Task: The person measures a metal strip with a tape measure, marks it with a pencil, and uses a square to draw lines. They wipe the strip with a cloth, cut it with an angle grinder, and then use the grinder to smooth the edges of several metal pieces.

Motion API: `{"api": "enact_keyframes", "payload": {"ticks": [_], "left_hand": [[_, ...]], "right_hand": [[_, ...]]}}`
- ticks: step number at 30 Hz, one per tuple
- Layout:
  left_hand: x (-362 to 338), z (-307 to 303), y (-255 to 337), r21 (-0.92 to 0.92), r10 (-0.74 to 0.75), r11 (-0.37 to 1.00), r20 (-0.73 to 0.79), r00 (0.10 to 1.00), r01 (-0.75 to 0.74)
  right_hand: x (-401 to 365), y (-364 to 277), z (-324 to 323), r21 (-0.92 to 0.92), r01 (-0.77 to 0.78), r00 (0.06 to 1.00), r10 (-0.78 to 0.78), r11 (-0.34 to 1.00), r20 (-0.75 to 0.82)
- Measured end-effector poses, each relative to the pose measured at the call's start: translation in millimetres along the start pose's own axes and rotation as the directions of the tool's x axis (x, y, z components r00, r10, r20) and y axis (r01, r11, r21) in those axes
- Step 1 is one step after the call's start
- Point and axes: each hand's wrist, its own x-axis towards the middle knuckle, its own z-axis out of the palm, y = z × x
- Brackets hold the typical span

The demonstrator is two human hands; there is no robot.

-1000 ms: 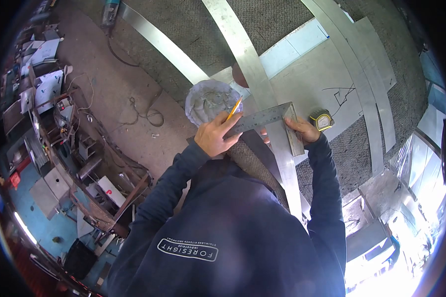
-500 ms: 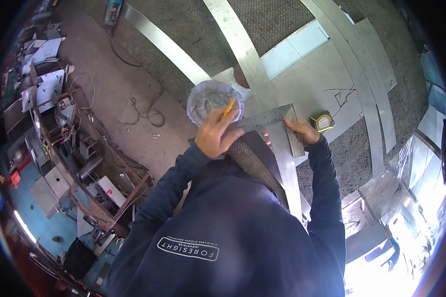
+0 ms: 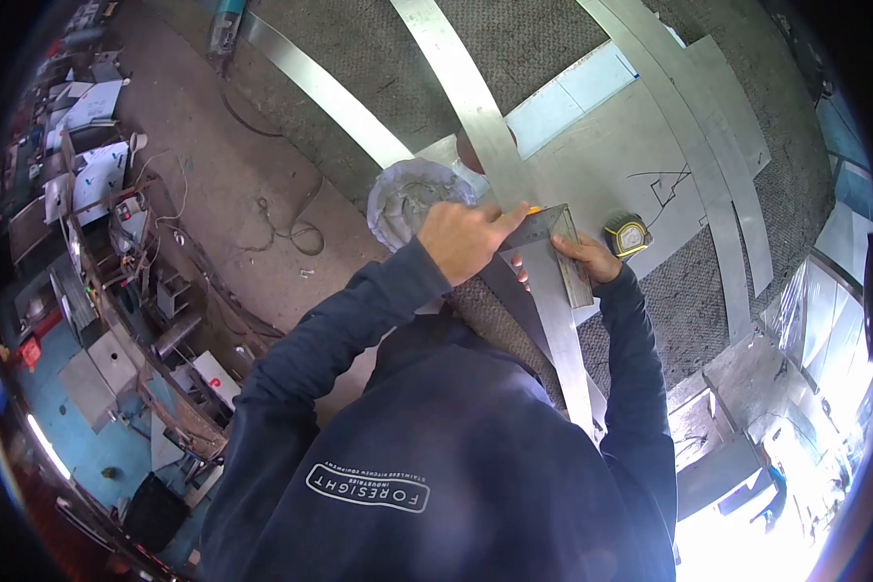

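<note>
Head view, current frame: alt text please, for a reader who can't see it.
Left hand holds a pencil against a steel square that the right hand holds on a long metal strip; a yellow tape measure lies beside it.

Fisheye warp, lower-right glare, dark vignette

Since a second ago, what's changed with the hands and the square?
The left hand with the pencil slid to the right along the blade of the square, toward the metal strip. It now covers most of the blade, and only the pencil's orange end shows. Nothing was taken up or let go. The right hand keeps its grip on the square's stock, and the tape measure lies where it was.
</note>
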Motion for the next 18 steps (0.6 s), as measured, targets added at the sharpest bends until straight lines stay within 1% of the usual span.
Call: {"api": "enact_keyframes", "payload": {"ticks": [2, 3, 5, 6, 8, 9, 11, 12, 14, 15, 17, 18], "left_hand": [[-14.6, -6.4, -0.1, 0.111, 0.041, 0.993, 0.036, 0.999, -0.045], [-26.2, -14.9, -5.3, 0.109, 0.044, 0.993, 0.035, 0.998, -0.047], [-46.1, -32.8, -18.1, 0.229, -0.018, 0.973, 0.228, 0.973, -0.036], [-47.2, -33.8, -15.2, 0.231, -0.022, 0.972, 0.227, 0.974, -0.032], [-43.3, -39.3, -13.5, 0.190, -0.048, 0.982, 0.129, 0.991, 0.023], [-38.5, -39.9, -9.1, 0.190, -0.045, 0.982, 0.132, 0.990, 0.019], [-15.9, -42.7, 4.9, 0.075, -0.071, 0.995, 0.019, 0.997, 0.069], [-12.0, -39.5, 4.9, 0.073, -0.068, 0.995, 0.015, 0.998, 0.067], [-9.3, -33.7, 4.4, 0.005, -0.062, 0.998, -0.040, 0.997, 0.062], [-9.1, -33.6, 4.7, 0.006, -0.063, 0.998, -0.041, 0.997, 0.063], [-10.0, -34.6, 4.7, -0.076, -0.099, 0.993, -0.105, 0.990, 0.091], [-11.0, -34.4, 5.3, -0.074, -0.101, 0.993, -0.101, 0.990, 0.094]], "right_hand": [[-2.7, -2.7, 3.9, 0.017, -0.004, 1.000, 0.005, 1.000, -0.017], [-4.5, -1.4, 1.2, 0.016, -0.003, 1.000, 0.003, 1.000, -0.020], [-6.6, 1.1, -5.1, 0.035, -0.036, 0.998, 0.038, 0.999, -0.058], [-8.4, 0.5, -4.5, 0.034, -0.038, 0.998, 0.040, 0.999, -0.055], [-7.4, -5.5, 0.4, 0.008, 0.005, 1.000, -0.005, 1.000, 0.009], [-7.7, -2.6, 0.7, 0.011, 0.008, 1.000, -0.008, 1.000, 0.008], [-9.0, -1.7, -0.5, 0.000, -0.003, 0.999, 0.003, 1.000, -0.047], [-10.0, -3.6, 0.7, -0.004, -0.002, 0.999, 0.002, 1.000, -0.050], [-10.8, -9.3, 12.3, -0.062, 0.041, 0.998, -0.044, 0.997, -0.042], [-11.9, -12.1, 15.4, -0.063, 0.040, 0.998, -0.043, 0.997, -0.041], [-11.5, -14.8, 19.1, -0.076, 0.056, 0.998, -0.058, 0.996, -0.024], [-10.3, -12.5, 16.5, -0.072, 0.056, 0.998, -0.057, 0.996, -0.021]]}}
